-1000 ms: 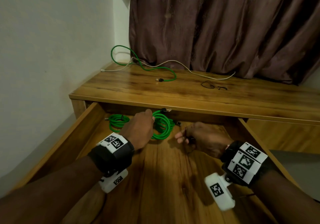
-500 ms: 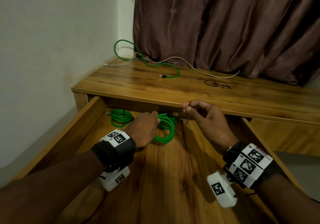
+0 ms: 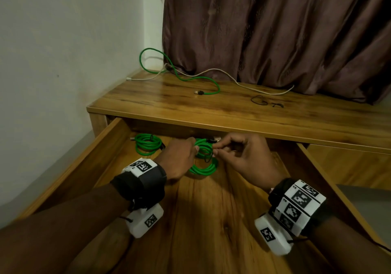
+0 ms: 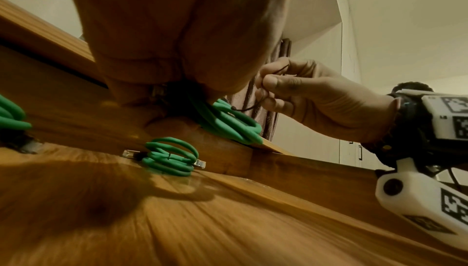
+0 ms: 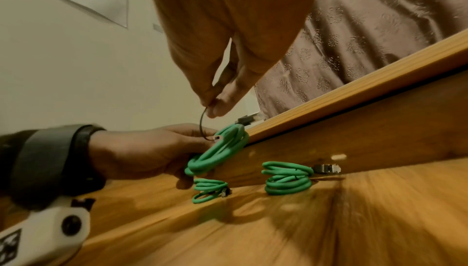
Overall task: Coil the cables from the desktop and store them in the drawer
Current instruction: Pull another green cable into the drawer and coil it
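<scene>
My left hand (image 3: 193,147) grips a coiled green cable (image 3: 203,146) and holds it up at the back of the open drawer (image 3: 105,144), under the desktop's front edge. Close beside it, my right hand (image 3: 216,151) pinches a thin black tie (image 5: 201,122) between thumb and fingertips; the tie runs down to the held coil (image 5: 222,146). Two more green coils lie on the drawer floor: one at the left (image 3: 148,145), one below the held coil (image 3: 204,170). A loose green cable (image 3: 186,79) and a white cable (image 3: 243,84) lie on the desktop (image 3: 211,112).
Small black ties (image 3: 261,100) lie on the desktop right of the cables. A brown curtain (image 3: 275,30) hangs behind the desk, and a white wall (image 3: 63,62) stands on the left. The drawer's right wall (image 3: 313,163) runs just beside my right wrist.
My right hand rose to the desktop's front edge with the black tie, then came back down beside the coil. My left hand kept hold of the coil and raised it slightly.
</scene>
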`<state>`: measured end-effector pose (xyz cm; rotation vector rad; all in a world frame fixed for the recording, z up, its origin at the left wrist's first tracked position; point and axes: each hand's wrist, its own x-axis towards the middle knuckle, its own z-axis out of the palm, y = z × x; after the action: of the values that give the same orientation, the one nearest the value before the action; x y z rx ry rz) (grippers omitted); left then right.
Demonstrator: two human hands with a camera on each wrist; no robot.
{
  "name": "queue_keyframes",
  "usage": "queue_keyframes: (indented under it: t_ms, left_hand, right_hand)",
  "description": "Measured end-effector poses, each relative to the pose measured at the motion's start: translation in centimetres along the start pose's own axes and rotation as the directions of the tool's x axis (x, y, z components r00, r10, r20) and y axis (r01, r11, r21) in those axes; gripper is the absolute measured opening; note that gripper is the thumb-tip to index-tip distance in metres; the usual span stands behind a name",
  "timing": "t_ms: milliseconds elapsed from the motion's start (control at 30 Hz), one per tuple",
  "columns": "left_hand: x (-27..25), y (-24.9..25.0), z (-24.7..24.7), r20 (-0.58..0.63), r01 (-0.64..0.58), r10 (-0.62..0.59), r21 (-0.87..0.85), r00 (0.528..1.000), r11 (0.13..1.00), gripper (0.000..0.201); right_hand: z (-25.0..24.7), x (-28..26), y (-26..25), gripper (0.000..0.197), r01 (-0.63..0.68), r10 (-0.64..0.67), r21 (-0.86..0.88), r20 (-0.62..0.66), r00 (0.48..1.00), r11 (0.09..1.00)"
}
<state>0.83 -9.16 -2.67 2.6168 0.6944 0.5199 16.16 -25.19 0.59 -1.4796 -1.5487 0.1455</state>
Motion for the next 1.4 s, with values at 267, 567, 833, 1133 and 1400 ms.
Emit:
queue_keyframes:
  t_ms: [267, 567, 833, 1133, 1400]
  left_hand:
    - [-0.2, 0.8, 0.2, 0.023, -0.092, 0.092, 0.005, 0.996, 0.996, 0.024]
    - [-0.7, 2.1, 0.1, 0.124, -0.115, 0.116, -0.011, 0.986, 0.993, 0.02]
    - [-0.6, 1.2, 0.5, 0.227, -0.108, 0.11, -0.024, 0.968, 0.994, 0.018]
    - [-0.7, 0.9, 0.4, 0.277, -0.106, 0.115, -0.046, 0.954, 0.993, 0.018]
    - [-1.2, 1.2, 0.0, 0.222, -0.067, 0.129, -0.266, 0.966, 0.962, 0.025]
  right_hand:
    - [0.9, -0.4, 0.9, 0.013, 0.276, -0.254, -0.377, 0.108, 0.961, 0.884]
    - [1.1, 0.3, 1.1, 0.019, 0.554, -0.406, -0.514, 0.379, 0.831, 0.655]
    - [2.0, 0.3, 1.3, 0.017, 0.715, -0.46, -0.513, 0.548, 0.699, 0.475]
    - [1.6, 0.2, 1.9, 0.006, 0.758, -0.545, -0.524, 0.532, 0.648, 0.389]
    - [0.7, 0.5, 2.2, 0.004, 0.757, -0.591, -0.501, 0.483, 0.646, 0.419]
